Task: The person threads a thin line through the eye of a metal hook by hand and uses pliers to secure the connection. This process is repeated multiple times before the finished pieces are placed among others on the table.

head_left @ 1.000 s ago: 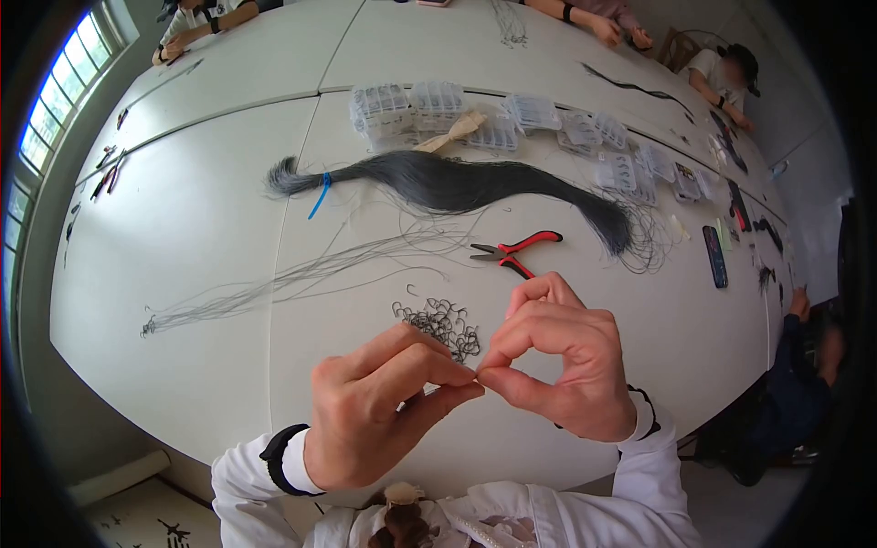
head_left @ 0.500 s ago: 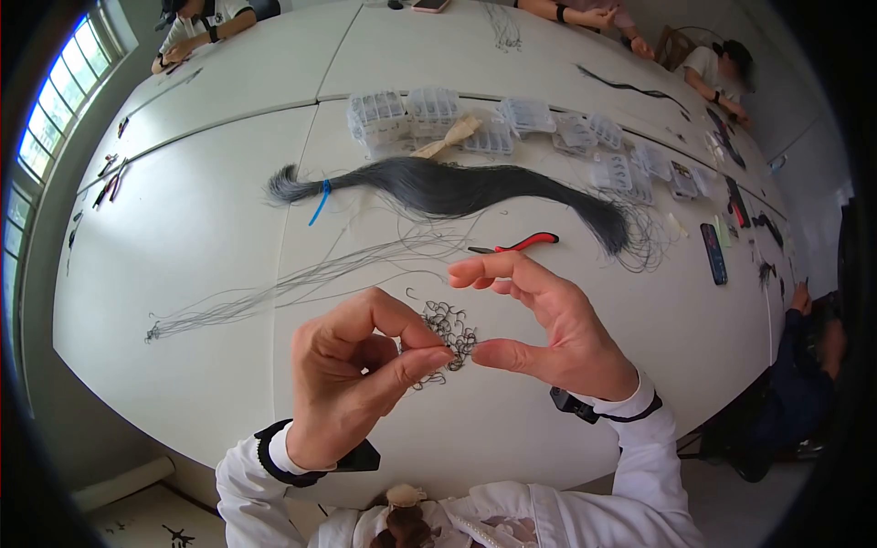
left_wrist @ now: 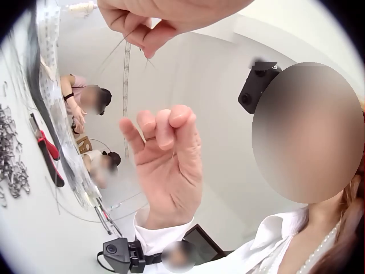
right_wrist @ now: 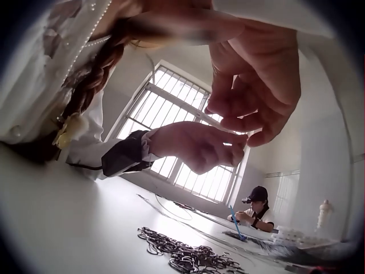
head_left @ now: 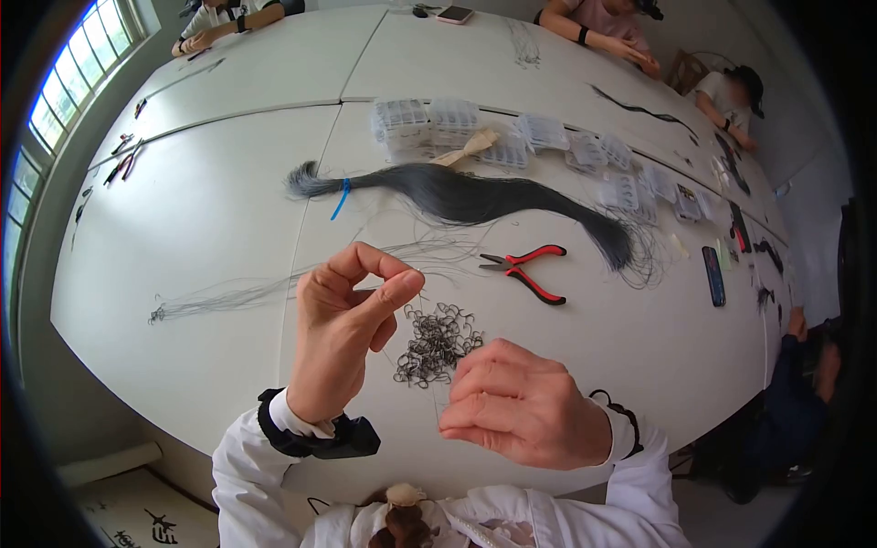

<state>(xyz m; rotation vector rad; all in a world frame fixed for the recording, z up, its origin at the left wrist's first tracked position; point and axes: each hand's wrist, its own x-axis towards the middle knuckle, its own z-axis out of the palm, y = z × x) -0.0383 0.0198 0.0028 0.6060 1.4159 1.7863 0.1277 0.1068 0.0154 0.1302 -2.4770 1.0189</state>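
Above the hook pile, the left hand point(head_left: 333, 320) pinches a thin grey strand between thumb and forefinger; any hook at its tip is too small to tell. Lower and to the right, the right hand point(head_left: 525, 402) has its fingers bent, with a faint strand reaching its fingertips. In the left wrist view the right hand point(left_wrist: 171, 162) shows curled fingers with its thumb against them. Small dark hooks point(head_left: 438, 342) lie piled between the hands. Loose grey strands point(head_left: 237, 297) spread leftward behind the left hand. The right wrist view shows the hook pile point(right_wrist: 188, 257) below both hands.
Red-handled pliers point(head_left: 539, 290) lie spread behind the right hand. Beyond them are a dark strand bundle point(head_left: 475, 199) with a blue tie point(head_left: 341, 201) and clear plastic boxes point(head_left: 402, 123). A phone point(head_left: 713, 276) lies at the right. Other people sit around the white table point(head_left: 183, 365).
The hands have moved apart: left up and away, right down toward the body. The right hand's spread fingers have bent inward. The pliers and hook pile are more fully uncovered.
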